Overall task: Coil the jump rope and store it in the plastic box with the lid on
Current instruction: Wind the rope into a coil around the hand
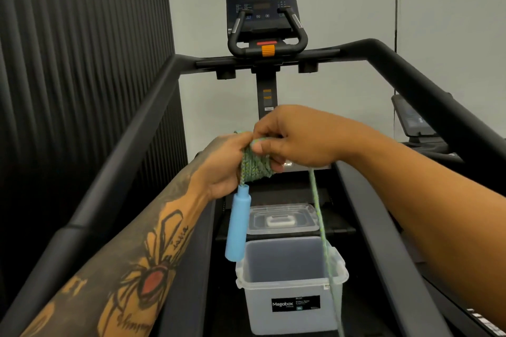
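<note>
Hands, left hand (224, 169) and right hand (295, 139), both gripping jump rope (256, 165) coils above open plastic box (290, 282).

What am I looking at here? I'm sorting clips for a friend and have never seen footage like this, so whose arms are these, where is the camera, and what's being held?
There is no robot here. The one picture comes from a wide-angle camera worn on a person's head, looking forward and down, so the two bare arms reaching in from below are that person's own.

The person stands on a treadmill; its console and handrails fill the background. The left hand holds a bundle of green jump rope already wound into loops, with a blue handle hanging below it. The fingers of the right hand pinch the top of the bundle, and the loose rope trails down from that hand past the box.

Below, on the treadmill deck, sits an open clear plastic box, which looks empty. Its lid lies just beyond it.
</note>
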Available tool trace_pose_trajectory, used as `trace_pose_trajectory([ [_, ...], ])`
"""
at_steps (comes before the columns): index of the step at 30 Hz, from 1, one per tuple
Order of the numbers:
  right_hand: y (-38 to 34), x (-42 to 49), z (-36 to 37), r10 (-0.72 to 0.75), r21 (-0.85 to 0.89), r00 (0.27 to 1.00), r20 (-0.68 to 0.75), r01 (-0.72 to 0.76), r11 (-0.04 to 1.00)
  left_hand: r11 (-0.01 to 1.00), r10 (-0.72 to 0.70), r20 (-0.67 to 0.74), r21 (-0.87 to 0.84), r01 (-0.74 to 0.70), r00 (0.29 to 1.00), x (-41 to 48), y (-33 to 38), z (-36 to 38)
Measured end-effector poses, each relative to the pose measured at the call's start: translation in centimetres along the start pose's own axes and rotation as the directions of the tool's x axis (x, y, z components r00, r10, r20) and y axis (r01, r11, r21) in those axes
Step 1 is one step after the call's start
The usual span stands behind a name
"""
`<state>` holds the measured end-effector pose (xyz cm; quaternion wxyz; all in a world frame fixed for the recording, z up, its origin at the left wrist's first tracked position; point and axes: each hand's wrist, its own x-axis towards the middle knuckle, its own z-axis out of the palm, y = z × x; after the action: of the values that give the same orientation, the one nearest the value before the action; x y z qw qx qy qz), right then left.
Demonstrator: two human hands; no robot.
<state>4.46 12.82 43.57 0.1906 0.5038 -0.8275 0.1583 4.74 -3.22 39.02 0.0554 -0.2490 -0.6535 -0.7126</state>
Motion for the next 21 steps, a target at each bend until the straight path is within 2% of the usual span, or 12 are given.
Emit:
trace_pose_trajectory([
  [4, 2.2, 0.9, -0.1, 0.031, 0.058, 0.984, -0.178, -0.021, 0.998, 1.000, -0.011, 0.100, -0.013, 0.012, 0.995, 0.1, 0.0, -0.7],
  [7, 3.7, 1.2, 0.4, 0.037, 0.156, 0.961, -0.273, 0.006, 0.988, 0.994, 0.059, 0.070, 0.084, -0.065, 0.996, 0.0, -0.2, -0.8],
  [10, 5.1, 1.2, 1.0, 0.101, 0.336, 0.940, -0.325, 0.015, 0.942, 0.996, 0.058, 0.076, 0.061, -0.063, 0.995, -0.2, -0.3, -0.6],
  [13, 6.6, 1.3, 2.2, 0.171, 0.527, 0.933, -0.317, 0.024, 0.849, 0.999, 0.048, 0.100, -0.029, -0.045, 0.994, -0.2, -0.3, -0.5],
  [16, 7.1, 1.2, 3.9, 0.200, 0.663, 0.935, -0.294, 0.049, 0.747, 0.995, 0.075, 0.055, -0.070, -0.071, 0.996, 0.0, -0.4, -0.1],
  [21, 6.5, 1.3, 6.7, 0.261, 0.791, 0.935, -0.238, 0.031, 0.611, 0.980, 0.070, -0.002, -0.187, -0.069, 0.998, 0.5, -0.4, 0.7],
])
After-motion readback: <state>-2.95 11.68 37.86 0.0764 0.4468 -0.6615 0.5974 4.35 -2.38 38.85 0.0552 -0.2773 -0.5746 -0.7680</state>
